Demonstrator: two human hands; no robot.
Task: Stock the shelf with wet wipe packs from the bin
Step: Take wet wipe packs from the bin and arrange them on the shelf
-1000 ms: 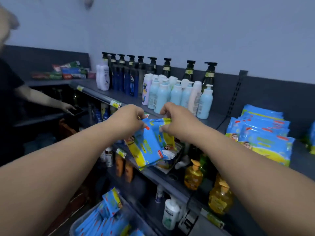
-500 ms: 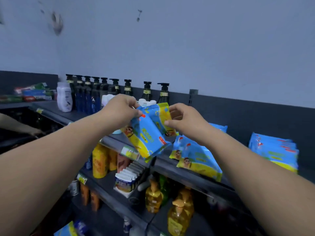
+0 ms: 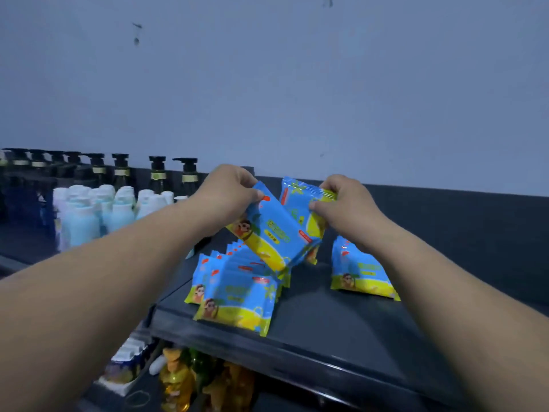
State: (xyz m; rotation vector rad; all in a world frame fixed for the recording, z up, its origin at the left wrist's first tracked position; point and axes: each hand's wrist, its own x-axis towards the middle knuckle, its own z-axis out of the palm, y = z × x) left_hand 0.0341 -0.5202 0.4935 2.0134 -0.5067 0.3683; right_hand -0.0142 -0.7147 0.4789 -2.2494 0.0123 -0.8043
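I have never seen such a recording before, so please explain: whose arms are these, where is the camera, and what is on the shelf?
No machine here: a person wears a camera on the head, looking down at their own bare arms. The left hand and right hand each grip a blue-and-yellow wet wipe pack, holding them above the dark shelf. More packs stand there in a row, with another pack farther right. On the left stand pale bottles and dark pump bottles.
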